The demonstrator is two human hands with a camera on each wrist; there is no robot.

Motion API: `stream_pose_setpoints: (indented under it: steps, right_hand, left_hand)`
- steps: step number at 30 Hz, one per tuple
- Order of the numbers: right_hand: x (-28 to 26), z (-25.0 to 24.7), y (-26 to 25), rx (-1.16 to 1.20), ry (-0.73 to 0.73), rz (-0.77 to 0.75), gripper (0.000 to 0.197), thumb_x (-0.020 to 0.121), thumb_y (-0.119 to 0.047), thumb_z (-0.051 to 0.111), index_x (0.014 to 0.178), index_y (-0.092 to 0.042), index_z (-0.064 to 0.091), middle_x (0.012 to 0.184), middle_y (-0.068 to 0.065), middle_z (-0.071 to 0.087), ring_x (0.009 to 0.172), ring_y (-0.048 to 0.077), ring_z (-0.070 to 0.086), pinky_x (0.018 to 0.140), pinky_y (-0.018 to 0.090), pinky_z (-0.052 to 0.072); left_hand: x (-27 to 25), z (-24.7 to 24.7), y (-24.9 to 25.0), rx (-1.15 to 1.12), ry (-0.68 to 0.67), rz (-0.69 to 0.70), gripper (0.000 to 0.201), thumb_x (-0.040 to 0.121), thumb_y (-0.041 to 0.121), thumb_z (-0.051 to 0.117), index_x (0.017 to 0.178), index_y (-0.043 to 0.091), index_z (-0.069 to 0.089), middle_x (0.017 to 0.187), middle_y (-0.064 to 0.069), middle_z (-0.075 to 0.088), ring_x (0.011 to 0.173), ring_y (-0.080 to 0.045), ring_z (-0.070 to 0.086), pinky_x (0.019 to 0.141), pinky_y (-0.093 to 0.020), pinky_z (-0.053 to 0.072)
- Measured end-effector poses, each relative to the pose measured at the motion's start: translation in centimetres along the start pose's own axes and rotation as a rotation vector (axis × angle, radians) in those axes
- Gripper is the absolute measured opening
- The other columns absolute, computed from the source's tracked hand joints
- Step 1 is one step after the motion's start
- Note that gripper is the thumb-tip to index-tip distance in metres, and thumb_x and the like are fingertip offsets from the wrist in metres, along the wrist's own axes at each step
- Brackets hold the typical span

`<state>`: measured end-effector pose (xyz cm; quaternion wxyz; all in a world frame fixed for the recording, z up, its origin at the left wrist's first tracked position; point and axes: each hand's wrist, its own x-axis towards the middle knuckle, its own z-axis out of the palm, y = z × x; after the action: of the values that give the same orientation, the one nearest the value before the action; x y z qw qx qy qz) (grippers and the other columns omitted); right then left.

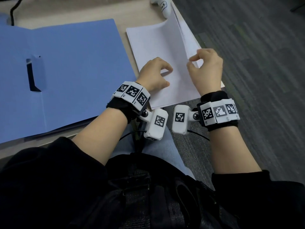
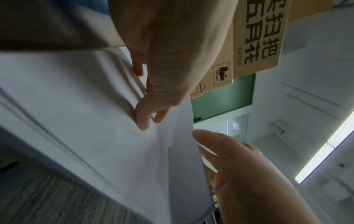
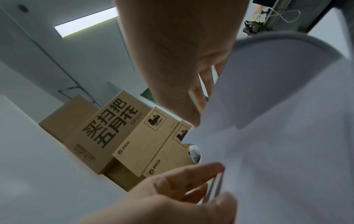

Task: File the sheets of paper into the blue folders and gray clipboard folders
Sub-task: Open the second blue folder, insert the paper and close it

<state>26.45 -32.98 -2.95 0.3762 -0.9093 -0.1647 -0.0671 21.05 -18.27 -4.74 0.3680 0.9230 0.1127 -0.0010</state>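
An open blue folder (image 1: 74, 66) lies flat on the left of the table, its clip (image 1: 33, 73) at the fold. To its right sits a stack of white paper sheets (image 1: 158, 47). My left hand (image 1: 169, 76) rests on the near part of the stack, curled fingertips (image 2: 141, 121) bunching the top paper into ridges. At the stack's right edge my right hand (image 1: 191, 62) pinches several sheets between thumb and fingers (image 3: 210, 168). The lifted sheets (image 3: 277, 121) curl upward toward the far end. No gray clipboard folder is in view.
A white controller (image 1: 160, 7) lies past the paper's far end and a black cable (image 1: 12, 12) runs at the back left. Cardboard boxes (image 3: 114, 136) stand beyond the table. The stack's near corner overhangs the table edge (image 1: 165, 105); gray carpet (image 1: 255, 71) lies to the right.
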Motion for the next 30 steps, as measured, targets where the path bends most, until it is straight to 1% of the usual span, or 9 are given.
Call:
stream_pose_setpoints:
  steps: [3, 5, 8, 12, 14, 17, 20, 24, 30]
  right_hand:
    - [-0.3, 0.6, -0.7, 0.183, -0.103, 0.004, 0.014, 0.079, -0.015, 0.067, 0.09, -0.007, 0.071, 0.115, 0.003, 0.067, 0.11, 0.014, 0.06, 0.093, 0.026, 0.046]
    - [-0.5, 0.8, -1.1, 0.222, -0.131, -0.015, 0.014, 0.075, -0.016, 0.07, 0.087, -0.01, 0.073, 0.112, 0.001, 0.068, 0.106, 0.009, 0.061, 0.091, 0.033, 0.05]
    - [-0.7, 0.7, -1.4, 0.256, -0.144, -0.04, 0.016, 0.072, -0.018, 0.073, 0.086, -0.012, 0.072, 0.107, 0.002, 0.067, 0.099, 0.005, 0.059, 0.088, 0.032, 0.052]
    - [-0.8, 0.7, -1.6, 0.269, -0.152, -0.021, 0.023, 0.072, -0.022, 0.075, 0.092, -0.013, 0.07, 0.107, -0.001, 0.066, 0.102, 0.009, 0.06, 0.088, 0.031, 0.051]
    - [-0.8, 0.7, -1.7, 0.263, -0.156, -0.004, 0.026, 0.071, -0.022, 0.075, 0.095, -0.015, 0.069, 0.107, -0.003, 0.067, 0.103, 0.01, 0.059, 0.089, 0.033, 0.051]
    - [-0.8, 0.6, -1.8, 0.255, -0.158, 0.012, 0.028, 0.071, -0.023, 0.076, 0.097, -0.016, 0.068, 0.108, -0.003, 0.067, 0.104, 0.009, 0.059, 0.09, 0.034, 0.051]
    - [-1.0, 0.7, -1.9, 0.253, -0.16, 0.012, 0.031, 0.07, -0.026, 0.077, 0.098, -0.017, 0.067, 0.11, -0.002, 0.065, 0.105, 0.01, 0.059, 0.089, 0.033, 0.051]
    - [-1.0, 0.6, -1.9, 0.259, -0.167, 0.024, 0.036, 0.07, -0.025, 0.079, 0.102, -0.017, 0.066, 0.113, -0.002, 0.064, 0.106, 0.008, 0.057, 0.09, 0.029, 0.05]
    - [-0.8, 0.4, -1.8, 0.293, -0.176, 0.064, 0.041, 0.07, -0.024, 0.08, 0.107, -0.017, 0.065, 0.115, -0.005, 0.063, 0.105, 0.005, 0.056, 0.092, 0.027, 0.05]
  left_hand:
    - [-0.1, 0.0, -0.2, -0.153, -0.017, 0.025, 0.029, 0.08, 0.01, 0.067, 0.109, 0.013, 0.068, 0.122, -0.003, 0.059, 0.117, -0.013, 0.056, 0.102, -0.024, 0.043]
    - [-0.4, -0.2, -0.5, -0.361, -0.013, 0.0, 0.013, 0.088, 0.012, 0.061, 0.098, 0.01, 0.07, 0.095, 0.003, 0.067, 0.092, -0.007, 0.063, 0.085, -0.018, 0.048]
    - [-0.7, -0.5, -0.7, -0.611, 0.007, -0.044, 0.022, 0.095, 0.014, 0.052, 0.079, 0.02, 0.066, 0.06, 0.016, 0.063, 0.062, 0.002, 0.054, 0.067, -0.015, 0.045]
    - [-0.9, -0.8, -0.7, -0.745, -0.021, -0.059, 0.022, 0.098, 0.016, 0.048, 0.086, 0.016, 0.066, 0.082, -0.006, 0.062, 0.079, -0.014, 0.054, 0.079, -0.024, 0.044]
    - [-0.9, -0.9, -0.8, -0.807, -0.024, -0.062, 0.023, 0.099, 0.015, 0.046, 0.087, 0.014, 0.065, 0.084, -0.012, 0.059, 0.074, -0.01, 0.057, 0.078, -0.02, 0.046]
    - [-1.0, -0.9, -0.7, -0.87, -0.01, -0.057, 0.02, 0.098, 0.016, 0.047, 0.093, 0.01, 0.065, 0.084, -0.005, 0.064, 0.076, -0.007, 0.062, 0.079, -0.016, 0.049]
    - [-1.0, -0.7, -0.6, -0.805, -0.043, -0.046, 0.019, 0.096, 0.015, 0.052, 0.079, 0.014, 0.062, 0.077, -0.003, 0.059, 0.077, -0.015, 0.053, 0.078, -0.02, 0.045]
    - [-0.9, -0.6, -0.6, -0.812, -0.055, -0.032, 0.024, 0.096, 0.011, 0.051, 0.074, 0.014, 0.06, 0.06, 0.012, 0.063, 0.063, -0.002, 0.056, 0.069, -0.013, 0.047]
    - [-0.7, -0.4, -0.4, -0.806, -0.037, -0.05, 0.025, 0.097, 0.012, 0.05, 0.075, 0.015, 0.061, 0.057, 0.013, 0.064, 0.057, 0.001, 0.054, 0.065, -0.013, 0.046]
